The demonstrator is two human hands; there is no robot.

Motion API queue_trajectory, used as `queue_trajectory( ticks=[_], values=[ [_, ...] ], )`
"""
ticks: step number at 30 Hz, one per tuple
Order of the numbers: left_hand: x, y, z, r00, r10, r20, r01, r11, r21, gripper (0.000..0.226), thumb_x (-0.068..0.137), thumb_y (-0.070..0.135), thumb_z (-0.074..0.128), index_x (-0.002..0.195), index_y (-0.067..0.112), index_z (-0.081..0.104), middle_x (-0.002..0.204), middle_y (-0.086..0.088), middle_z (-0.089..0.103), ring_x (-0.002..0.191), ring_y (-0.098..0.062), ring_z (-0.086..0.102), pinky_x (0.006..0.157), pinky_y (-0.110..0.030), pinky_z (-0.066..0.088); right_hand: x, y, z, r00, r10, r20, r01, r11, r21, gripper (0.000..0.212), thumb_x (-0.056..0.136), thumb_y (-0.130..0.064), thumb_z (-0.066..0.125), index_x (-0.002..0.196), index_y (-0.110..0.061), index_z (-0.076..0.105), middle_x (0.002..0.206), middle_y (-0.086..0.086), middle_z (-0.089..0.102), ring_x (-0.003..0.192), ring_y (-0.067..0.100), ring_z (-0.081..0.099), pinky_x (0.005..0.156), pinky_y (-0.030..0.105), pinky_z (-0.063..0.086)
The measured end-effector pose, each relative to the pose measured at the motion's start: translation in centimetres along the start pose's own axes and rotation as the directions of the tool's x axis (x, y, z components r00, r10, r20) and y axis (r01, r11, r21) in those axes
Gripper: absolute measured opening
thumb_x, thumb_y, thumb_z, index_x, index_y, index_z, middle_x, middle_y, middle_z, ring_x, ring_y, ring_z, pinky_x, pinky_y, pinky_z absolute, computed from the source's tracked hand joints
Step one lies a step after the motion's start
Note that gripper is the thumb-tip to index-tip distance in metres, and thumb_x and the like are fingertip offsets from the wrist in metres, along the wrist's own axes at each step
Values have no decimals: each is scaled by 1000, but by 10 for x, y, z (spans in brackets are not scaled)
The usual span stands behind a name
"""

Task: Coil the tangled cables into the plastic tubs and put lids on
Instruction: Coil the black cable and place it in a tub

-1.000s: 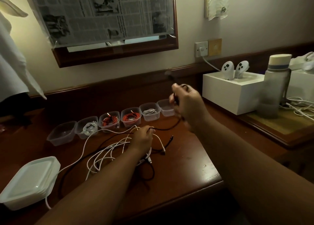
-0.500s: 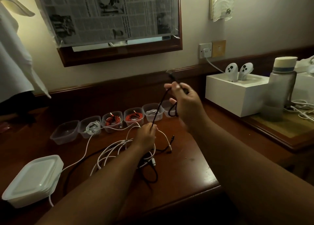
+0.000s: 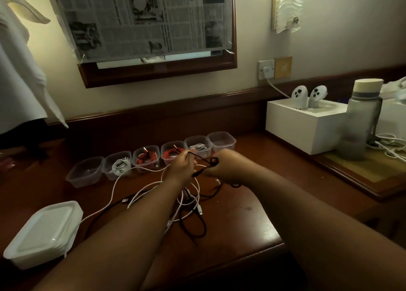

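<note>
Both hands work a thin black cable (image 3: 211, 161) above the desk. My left hand (image 3: 181, 167) pinches a stretch of it, and my right hand (image 3: 224, 168) grips small loops of it close beside. Below them lies a tangle of white cables (image 3: 151, 186) and black cable (image 3: 197, 229). A row of several clear tubs (image 3: 84, 174) stands behind: the leftmost and the rightmost tub (image 3: 222, 140) look empty, the others hold white or orange coils. A stack of white lids (image 3: 44, 231) sits at the front left.
A white box (image 3: 307, 130) holding two white controllers stands at the right on a raised ledge, with a grey bottle (image 3: 360, 119) and loose white cords beside it. A plug and cord hang from the wall socket (image 3: 267, 69). The desk's front edge (image 3: 252, 250) runs just below the tangle.
My right hand has dropped from a raised position down to meet the left hand. The left hand rose off the tangle, and the black cable is now bunched in small loops between them.
</note>
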State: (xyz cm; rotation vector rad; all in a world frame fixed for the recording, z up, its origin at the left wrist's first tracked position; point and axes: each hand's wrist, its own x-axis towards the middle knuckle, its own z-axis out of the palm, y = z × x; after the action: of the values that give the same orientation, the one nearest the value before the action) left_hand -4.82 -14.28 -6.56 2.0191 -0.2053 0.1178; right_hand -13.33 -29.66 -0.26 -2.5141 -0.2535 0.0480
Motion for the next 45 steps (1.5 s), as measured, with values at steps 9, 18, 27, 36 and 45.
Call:
queue_trajectory(
  ticks=[9,18,27,36,45],
  values=[
    [-5,-15,7,1000,7,6,-7,993,120,25,106,29,37,94,24,59,97,1,62,86,-17,65,79,-38,53,-15,-29,-30,773,93,-627,575,313,756,19,104,-23,44,95,-14,59,98,5,70,106,18,68,98,38,52],
    [2,-8,2,974,-214,-77,191,953,-236,51,105,48,31,102,9,64,98,-9,65,81,-24,69,65,-29,52,-23,-31,-47,824,169,-542,513,186,838,32,103,-37,46,81,-14,49,62,-1,43,47,10,37,45,25,34],
    [-1,49,-23,960,71,-272,-166,923,-347,53,106,47,27,99,10,65,84,-8,65,73,-17,62,72,-37,53,-32,-21,-39,916,104,-388,213,694,688,14,100,-27,55,98,-13,56,77,5,65,50,10,56,56,27,51],
    [-31,111,-86,730,634,255,-677,621,395,22,94,7,62,114,11,70,104,4,68,90,-3,66,82,-11,52,-43,-19,-35,973,120,-196,12,824,566,11,97,-32,58,101,-22,56,92,9,65,66,16,55,62,33,47],
    [-101,154,-138,777,15,629,-385,802,457,10,88,20,70,93,15,78,86,-6,75,74,-15,68,66,-22,52,-86,-38,-12,717,-132,684,70,991,118,34,99,-23,56,132,-21,53,125,1,60,104,16,59,89,32,49]
  ],
)
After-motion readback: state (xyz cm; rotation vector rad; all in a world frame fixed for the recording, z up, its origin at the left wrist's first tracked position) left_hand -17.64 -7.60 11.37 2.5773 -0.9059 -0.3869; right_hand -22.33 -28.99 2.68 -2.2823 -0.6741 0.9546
